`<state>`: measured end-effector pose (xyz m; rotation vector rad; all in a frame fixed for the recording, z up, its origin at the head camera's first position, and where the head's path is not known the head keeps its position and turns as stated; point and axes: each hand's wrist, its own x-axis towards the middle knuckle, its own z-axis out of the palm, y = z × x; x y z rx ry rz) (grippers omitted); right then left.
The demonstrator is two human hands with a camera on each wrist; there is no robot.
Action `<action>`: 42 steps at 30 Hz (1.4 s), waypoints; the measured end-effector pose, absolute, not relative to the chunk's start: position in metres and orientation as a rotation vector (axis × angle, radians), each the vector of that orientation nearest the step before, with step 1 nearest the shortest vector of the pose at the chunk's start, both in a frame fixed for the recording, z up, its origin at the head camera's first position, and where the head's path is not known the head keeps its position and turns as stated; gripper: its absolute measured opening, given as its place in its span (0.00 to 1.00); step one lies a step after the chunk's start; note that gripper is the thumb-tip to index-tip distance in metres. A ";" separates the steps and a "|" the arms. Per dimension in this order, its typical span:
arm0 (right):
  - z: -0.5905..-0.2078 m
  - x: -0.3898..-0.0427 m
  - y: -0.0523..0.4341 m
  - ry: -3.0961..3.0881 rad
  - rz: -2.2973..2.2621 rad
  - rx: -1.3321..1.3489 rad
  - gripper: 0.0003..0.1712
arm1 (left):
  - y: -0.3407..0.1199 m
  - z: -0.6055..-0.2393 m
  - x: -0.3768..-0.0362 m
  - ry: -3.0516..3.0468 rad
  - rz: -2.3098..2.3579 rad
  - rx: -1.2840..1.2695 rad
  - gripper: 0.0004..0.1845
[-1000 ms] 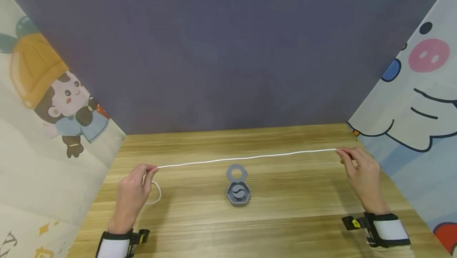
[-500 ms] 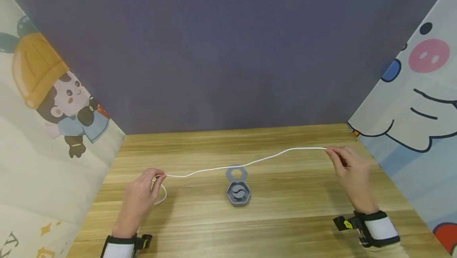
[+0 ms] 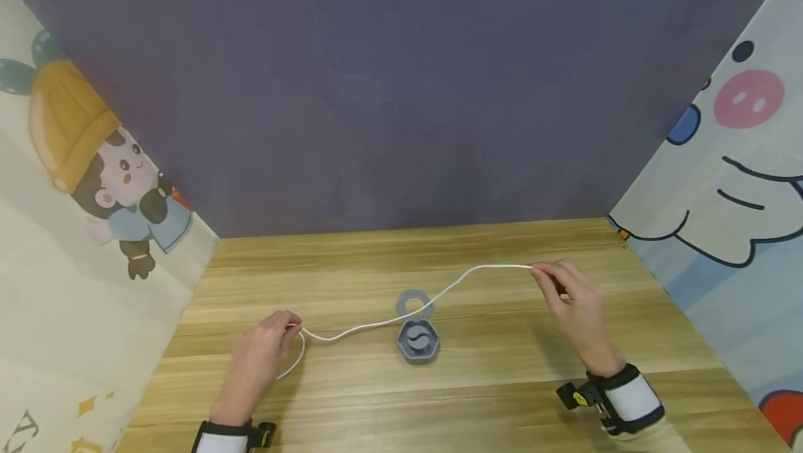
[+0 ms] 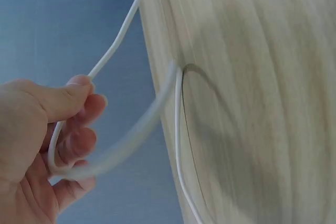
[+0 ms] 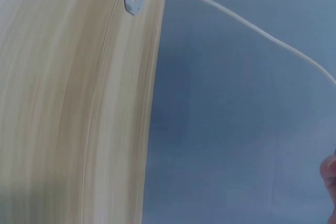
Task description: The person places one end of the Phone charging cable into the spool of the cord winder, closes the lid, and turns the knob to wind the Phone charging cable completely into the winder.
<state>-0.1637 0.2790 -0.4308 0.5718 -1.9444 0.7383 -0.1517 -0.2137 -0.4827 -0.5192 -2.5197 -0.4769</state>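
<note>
A thin white cord [image 3: 370,327] runs between the two hands in the head view, sagging at the left and arching up at the right. My left hand [image 3: 266,348] pinches it between thumb and fingers; in the left wrist view a loop of the cord [image 4: 118,153] hangs below that hand [image 4: 47,129]. My right hand [image 3: 574,306] pinches the cord at its right end; only a fingertip [image 5: 329,169] shows in the right wrist view. Between the hands sits a small grey hexagonal case [image 3: 418,347], its ring-shaped lid [image 3: 408,297] flipped open behind it. The cord crosses over the lid in the head view.
The wood-grain table [image 3: 401,411] holds the case near its middle. A dark grey panel [image 3: 401,90] stands along the back edge. Cartoon-printed fabric hangs at the left [image 3: 37,286] and right [image 3: 771,223].
Both hands have come closer together, the right one moving left and the left one moving right and nearer. The cord, nearly straight before, now hangs slack in a curve over the lid.
</note>
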 end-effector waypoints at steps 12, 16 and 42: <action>-0.433 -0.164 0.264 -1.919 0.796 0.620 0.24 | -0.207 -0.490 -0.152 -2.600 -0.451 -0.445 0.07; -0.435 -0.165 0.259 -1.912 0.809 0.644 0.23 | -0.204 -0.488 -0.152 -2.588 -0.408 -0.435 0.07; -0.439 -0.161 0.195 -1.857 0.929 0.850 0.15 | -0.117 -0.449 -0.151 -2.144 -0.486 -0.794 0.14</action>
